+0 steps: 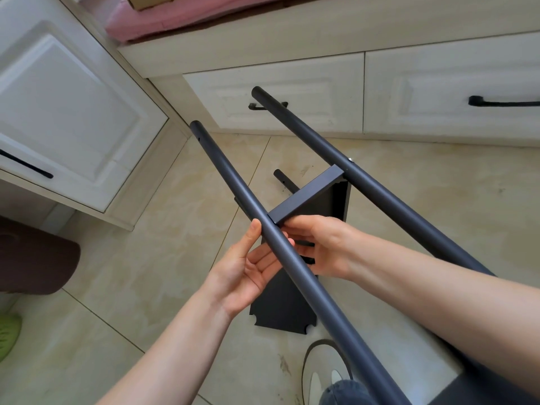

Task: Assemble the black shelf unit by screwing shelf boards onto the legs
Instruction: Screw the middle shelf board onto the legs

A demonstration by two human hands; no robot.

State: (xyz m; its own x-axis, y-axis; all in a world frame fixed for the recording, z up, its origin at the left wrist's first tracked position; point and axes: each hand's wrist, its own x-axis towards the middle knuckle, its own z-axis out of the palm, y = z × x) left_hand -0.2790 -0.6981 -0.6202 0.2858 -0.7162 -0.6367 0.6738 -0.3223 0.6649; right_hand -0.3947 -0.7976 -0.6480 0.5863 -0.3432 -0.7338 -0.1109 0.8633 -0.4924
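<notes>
Two long black legs (388, 206) slant across the middle, with an open gap between their far ends. Lower down, a black shelf board (304, 197) blocks that gap. White drawers (271, 92) wall off the back, and a white cabinet (67, 112) closes the left. Bare floor (140, 287) lies open at the left.

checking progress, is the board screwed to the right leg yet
Looks so: a screw head sits in the right leg where the board meets it. Tightness: cannot tell.
</notes>
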